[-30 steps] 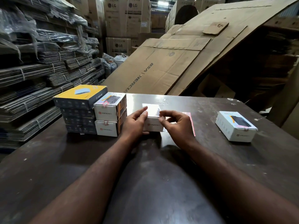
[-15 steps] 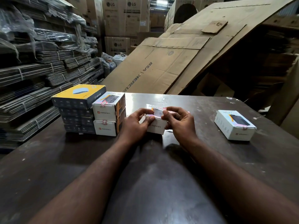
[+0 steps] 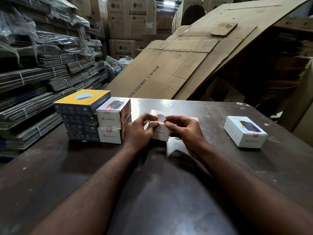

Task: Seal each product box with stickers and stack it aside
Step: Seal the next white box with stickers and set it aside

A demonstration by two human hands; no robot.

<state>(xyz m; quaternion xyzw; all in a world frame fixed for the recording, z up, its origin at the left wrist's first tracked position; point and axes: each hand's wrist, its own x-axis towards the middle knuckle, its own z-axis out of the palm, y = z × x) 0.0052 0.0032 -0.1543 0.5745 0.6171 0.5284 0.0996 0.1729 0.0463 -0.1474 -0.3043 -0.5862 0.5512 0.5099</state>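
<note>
Centrally on the counter (image 3: 169, 184), left hand (image 3: 140, 131) and right hand (image 3: 183, 131) clamp fingers on a white product box (image 3: 160, 133), long axis running away from the wearer, printed end face nearest; sealed stack (image 3: 112, 122) just left, another box (image 3: 243, 131) well right.

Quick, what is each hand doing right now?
Left hand: closed on the white box on the table, thumb on its top edge.
Right hand: fingertips pinched at the box's top edge.
</note>
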